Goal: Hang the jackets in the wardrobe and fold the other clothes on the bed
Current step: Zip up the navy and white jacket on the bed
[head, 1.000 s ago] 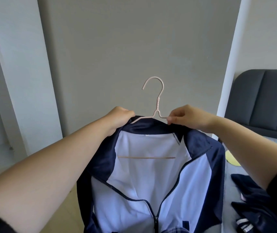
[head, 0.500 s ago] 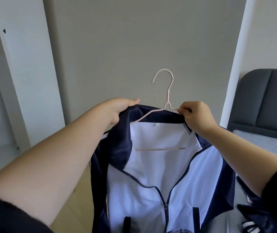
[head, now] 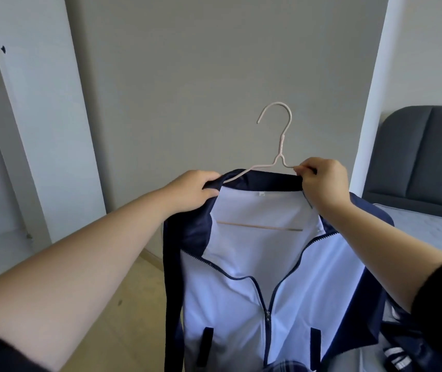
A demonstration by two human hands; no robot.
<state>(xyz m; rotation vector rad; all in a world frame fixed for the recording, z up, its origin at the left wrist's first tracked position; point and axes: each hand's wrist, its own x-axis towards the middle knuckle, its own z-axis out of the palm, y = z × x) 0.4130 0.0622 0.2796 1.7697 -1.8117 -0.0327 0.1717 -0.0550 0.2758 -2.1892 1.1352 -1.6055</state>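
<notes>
Both hands hold a navy-and-white jacket (head: 254, 277) up on a pink hanger (head: 278, 146) (hook free for hanging). The left hand (head: 195, 189) grips the collar; the right hand (head: 321, 181) pinches collar and wire.

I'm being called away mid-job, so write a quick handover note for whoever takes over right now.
Left-hand grip: holds the collar of the jacket over the left arm of the pink hanger.
Right-hand grip: pinches collar and hanger wire beside the hook.
Jacket, half zipped, is held up before the grey wall; hook free.
Done: hanger inside jacket.
Left: hook it in the white wardrobe at left; fold the dark clothes lower right by the bed.
</notes>
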